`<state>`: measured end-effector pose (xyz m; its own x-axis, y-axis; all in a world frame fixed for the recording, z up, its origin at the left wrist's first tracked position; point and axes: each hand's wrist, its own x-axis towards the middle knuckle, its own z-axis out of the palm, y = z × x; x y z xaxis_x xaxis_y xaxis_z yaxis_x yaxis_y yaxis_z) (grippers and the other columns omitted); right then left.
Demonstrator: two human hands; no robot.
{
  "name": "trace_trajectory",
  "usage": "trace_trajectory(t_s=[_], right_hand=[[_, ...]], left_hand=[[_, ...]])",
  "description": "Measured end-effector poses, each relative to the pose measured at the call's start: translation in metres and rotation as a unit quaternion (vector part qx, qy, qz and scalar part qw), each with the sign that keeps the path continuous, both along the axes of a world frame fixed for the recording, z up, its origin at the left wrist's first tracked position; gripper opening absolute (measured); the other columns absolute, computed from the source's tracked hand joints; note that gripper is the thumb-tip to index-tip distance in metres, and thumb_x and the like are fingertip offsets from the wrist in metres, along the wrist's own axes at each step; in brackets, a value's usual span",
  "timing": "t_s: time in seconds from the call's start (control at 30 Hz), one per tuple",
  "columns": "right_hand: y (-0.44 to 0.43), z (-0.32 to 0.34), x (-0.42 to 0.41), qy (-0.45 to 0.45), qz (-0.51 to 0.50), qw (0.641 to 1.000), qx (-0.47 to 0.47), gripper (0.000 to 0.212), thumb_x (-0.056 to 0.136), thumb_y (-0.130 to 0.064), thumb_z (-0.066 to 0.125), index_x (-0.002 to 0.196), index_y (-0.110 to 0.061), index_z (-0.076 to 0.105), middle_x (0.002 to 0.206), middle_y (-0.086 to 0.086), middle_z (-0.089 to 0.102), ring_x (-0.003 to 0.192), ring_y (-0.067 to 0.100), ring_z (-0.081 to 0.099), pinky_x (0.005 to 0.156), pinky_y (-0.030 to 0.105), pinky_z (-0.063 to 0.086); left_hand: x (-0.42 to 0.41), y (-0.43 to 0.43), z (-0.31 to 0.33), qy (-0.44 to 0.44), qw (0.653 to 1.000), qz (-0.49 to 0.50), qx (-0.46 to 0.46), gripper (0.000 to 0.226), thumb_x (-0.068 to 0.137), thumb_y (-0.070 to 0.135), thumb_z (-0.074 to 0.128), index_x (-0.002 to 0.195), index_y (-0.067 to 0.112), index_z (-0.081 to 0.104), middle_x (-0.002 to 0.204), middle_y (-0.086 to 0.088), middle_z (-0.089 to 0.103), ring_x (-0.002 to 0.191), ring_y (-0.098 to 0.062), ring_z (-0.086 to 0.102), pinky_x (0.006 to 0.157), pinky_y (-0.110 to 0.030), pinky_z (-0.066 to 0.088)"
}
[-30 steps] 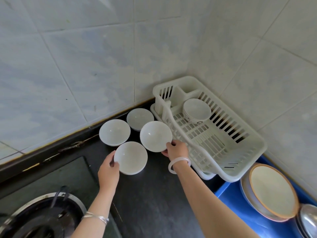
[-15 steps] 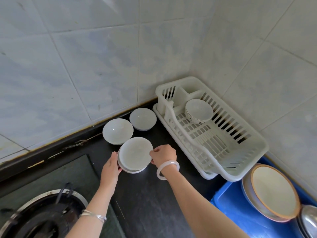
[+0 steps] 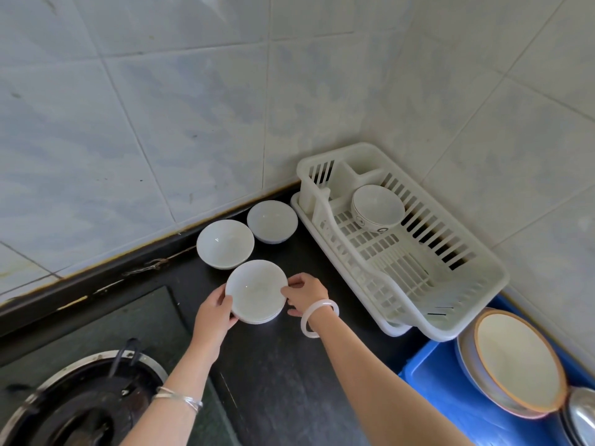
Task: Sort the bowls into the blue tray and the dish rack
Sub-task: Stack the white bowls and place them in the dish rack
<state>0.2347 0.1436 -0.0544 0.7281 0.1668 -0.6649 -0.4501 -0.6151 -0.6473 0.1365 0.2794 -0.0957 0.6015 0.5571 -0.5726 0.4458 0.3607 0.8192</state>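
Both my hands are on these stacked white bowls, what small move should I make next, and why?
Probably lift the stacked bowls straight up off the counter. Your left hand and right hand grip opposite sides, and the dish rack to the right has bare room beside its one patterned bowl.

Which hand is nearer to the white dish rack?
Right. The right hand grips the stacked bowls on the rim that faces the dish rack. The left hand holds the opposite rim, farther from the rack.
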Motion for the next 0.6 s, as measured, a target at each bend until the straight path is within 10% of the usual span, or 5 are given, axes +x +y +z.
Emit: trace_trajectory(t_s=[0.1,0.6], right_hand=[[-0.001,0.0,-0.002,0.079,-0.035,0.994,0.073,0.036,0.088,-0.012,0.059,0.123,-0.02,0.057,0.116,0.008,0.063,0.091,0.023,0.067,0.078,0.036,0.059],[-0.086,0.085,0.039,-0.118,-0.044,0.985,0.116,0.019,0.085,-0.011,0.06,0.097,-0.026,0.06,0.089,-0.006,0.066,0.084,0.017,0.067,0.066,0.021,0.057]], left_hand=[[0.002,-0.001,0.007,0.017,1.0,0.003,-0.004,0.038,0.095,0.012,0.043,0.132,0.018,0.049,0.129,-0.006,0.052,0.121,-0.028,0.049,0.089,-0.044,0.05],[0.057,-0.062,0.102,-0.091,0.994,-0.061,0.027,0.026,0.091,0.012,0.047,0.108,0.03,0.055,0.095,0.012,0.057,0.09,-0.013,0.058,0.053,-0.018,0.052]])
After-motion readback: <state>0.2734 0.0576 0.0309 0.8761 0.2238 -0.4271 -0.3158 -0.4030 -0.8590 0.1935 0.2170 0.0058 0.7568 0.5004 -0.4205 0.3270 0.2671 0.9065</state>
